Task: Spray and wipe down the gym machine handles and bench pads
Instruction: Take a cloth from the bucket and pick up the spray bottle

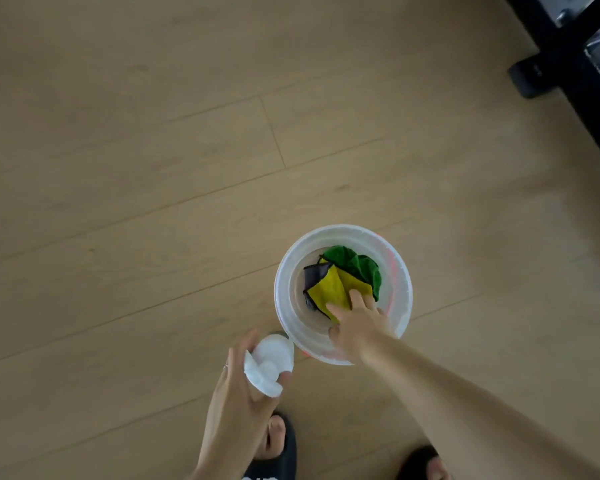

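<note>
Right hand in the bucket, left hand holding the white spray bottle

Right hand (357, 323) reaches into the white bucket (404, 271) on the wood floor (153, 168), fingers spread on the yellow cloth (326, 289) beside a green cloth (357, 265); left hand (243, 393) grips the spray bottle (271, 362), near-left of the bucket.

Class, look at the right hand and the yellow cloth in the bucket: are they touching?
Touching. The head view shows the right hand reaching into the white bucket, its fingertips lying directly on the yellow cloth with no gap.
</note>
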The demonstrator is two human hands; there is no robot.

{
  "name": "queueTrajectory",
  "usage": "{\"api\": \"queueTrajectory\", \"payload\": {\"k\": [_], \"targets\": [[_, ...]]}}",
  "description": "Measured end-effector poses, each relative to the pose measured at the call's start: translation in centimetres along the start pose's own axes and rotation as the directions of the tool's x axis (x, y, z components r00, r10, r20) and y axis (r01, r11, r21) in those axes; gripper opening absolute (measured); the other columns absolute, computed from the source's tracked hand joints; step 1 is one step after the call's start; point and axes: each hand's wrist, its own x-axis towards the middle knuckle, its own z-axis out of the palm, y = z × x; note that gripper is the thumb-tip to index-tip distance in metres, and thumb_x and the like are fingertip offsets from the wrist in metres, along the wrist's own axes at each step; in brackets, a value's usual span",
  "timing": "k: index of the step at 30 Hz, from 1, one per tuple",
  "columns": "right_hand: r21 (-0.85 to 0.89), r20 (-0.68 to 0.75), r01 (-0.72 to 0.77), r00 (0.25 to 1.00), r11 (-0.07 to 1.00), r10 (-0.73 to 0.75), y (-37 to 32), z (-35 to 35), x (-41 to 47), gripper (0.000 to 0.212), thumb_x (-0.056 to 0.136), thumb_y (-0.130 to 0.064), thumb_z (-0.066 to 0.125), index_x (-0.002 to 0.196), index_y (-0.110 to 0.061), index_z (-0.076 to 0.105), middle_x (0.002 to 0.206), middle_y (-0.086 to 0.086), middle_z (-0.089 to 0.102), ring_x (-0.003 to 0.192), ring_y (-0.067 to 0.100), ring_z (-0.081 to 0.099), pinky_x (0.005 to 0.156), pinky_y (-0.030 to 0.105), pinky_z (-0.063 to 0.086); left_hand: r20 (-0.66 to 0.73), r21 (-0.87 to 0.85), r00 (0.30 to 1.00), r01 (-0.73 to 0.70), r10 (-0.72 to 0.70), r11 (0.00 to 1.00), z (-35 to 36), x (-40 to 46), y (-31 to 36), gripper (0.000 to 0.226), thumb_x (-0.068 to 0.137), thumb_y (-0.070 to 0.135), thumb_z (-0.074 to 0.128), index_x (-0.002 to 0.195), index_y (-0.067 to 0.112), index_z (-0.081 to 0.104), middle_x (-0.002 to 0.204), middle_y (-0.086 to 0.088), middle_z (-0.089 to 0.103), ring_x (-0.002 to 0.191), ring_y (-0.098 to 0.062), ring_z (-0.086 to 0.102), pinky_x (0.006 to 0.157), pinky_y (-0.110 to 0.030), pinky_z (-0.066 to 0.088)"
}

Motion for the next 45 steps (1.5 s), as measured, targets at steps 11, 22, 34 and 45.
{"api": "queueTrajectory", "payload": {"k": [11,22,34,45], "targets": [[0.488,-0.207,-0.038,0.966,0.872,0.157,-0.5,-2.9,-1.7,0.032,0.093,-0.003,0.051,0.120,-0.010,0.067,0.122,-0.001,0.060,0.117,0.021,0.057,0.092,0.028,0.046,-0.080,-0.039,0.996,0.042,-0.045,0.998,-3.2,1.2,5.2,0.018,0.101,0.030,0.052,0.106,0.047,0.056,0.082,-0.002,0.068,0.076,-0.017,0.060,0.059,-0.017,0.047],[0.945,-0.225,0.117,0.910,0.306,0.349,-3.4,-19.6,-23.7,0.026,0.080,-0.009,0.071,0.082,-0.020,0.047,0.079,-0.006,0.050,0.069,0.013,0.045,0.056,0.023,0.030,0.089,-0.086,0.990,0.117,-0.109,0.989,-13.2,-8.8,26.9,0.048,0.100,0.039,0.052,0.072,-0.001,0.058,0.060,-0.020,0.053,0.055,-0.022,0.050,0.060,-0.024,0.042],[0.967,0.040,-0.004,0.990,-0.254,0.136,-6.3,-38.6,-52.6,0.017,0.087,-0.016,0.073,0.101,-0.010,0.078,0.102,0.016,0.077,0.095,0.032,0.073,0.082,0.040,0.060,0.098,-0.494,0.970,-0.145,0.221,0.857,-25.9,-24.0,60.8,0.053,0.100,0.045,0.050,0.080,-0.002,0.066,0.049,-0.014,0.036,0.048,-0.024,0.045,0.064,-0.033,0.055],[0.936,-0.088,0.026,0.983,-0.352,-0.159,-9.9,-46.1,-70.3,0.038,0.097,-0.026,0.049,0.086,0.000,0.075,0.075,0.014,0.064,0.062,0.028,0.061,0.061,0.028,0.050,0.036,-0.684,0.966,-0.162,0.255,0.712,-34.1,-33.1,74.9,0.044,0.100,0.045,0.053,0.086,0.005,0.062,0.051,-0.007,0.037,0.049,-0.021,0.044,0.058,-0.029,0.052]]}}
